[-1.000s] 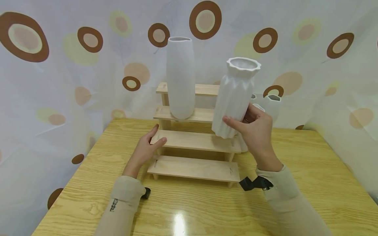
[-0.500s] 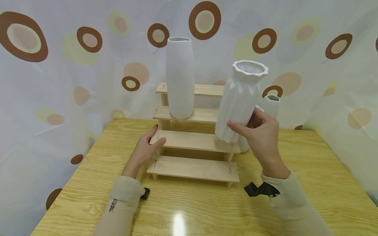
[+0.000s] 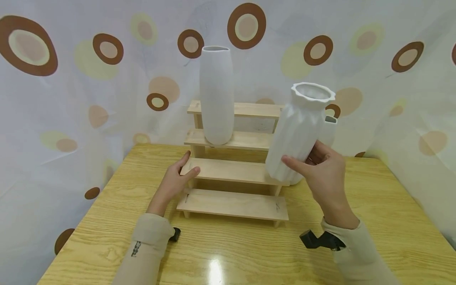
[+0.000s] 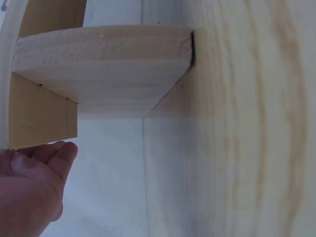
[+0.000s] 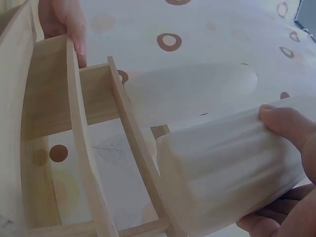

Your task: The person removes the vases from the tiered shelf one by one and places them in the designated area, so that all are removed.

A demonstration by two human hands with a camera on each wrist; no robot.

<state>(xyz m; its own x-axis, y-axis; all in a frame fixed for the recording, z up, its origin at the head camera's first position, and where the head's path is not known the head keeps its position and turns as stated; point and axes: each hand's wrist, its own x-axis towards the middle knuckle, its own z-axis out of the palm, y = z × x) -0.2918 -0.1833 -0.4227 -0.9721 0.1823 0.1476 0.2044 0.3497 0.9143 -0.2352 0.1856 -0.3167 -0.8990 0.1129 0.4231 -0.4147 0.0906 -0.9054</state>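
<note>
A sheeted-off tabletop recording booth: pale sheeting [image 3: 121, 83], printed with brown-ringed ovals [image 3: 246, 25] and soft yellow spots [image 3: 95, 65], rises behind the back edge of a wood-grain table [image 3: 377, 221] and along its left and right edges, enclosing both back corners. Black camera mounts [image 3: 308, 239] sit at the sleeves [image 3: 360, 249], and light glares off the tabletop. A blurred grey patch [image 5: 308, 14] past the sheeting could be home, studio or workshop.

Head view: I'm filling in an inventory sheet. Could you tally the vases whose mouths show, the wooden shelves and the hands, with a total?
Vases with mouths showing: 3 (smooth vase, ribbed vase, partly hidden vase)
Wooden shelves: 4
Hands: 2 (left hand, right hand)
Total: 9
</note>
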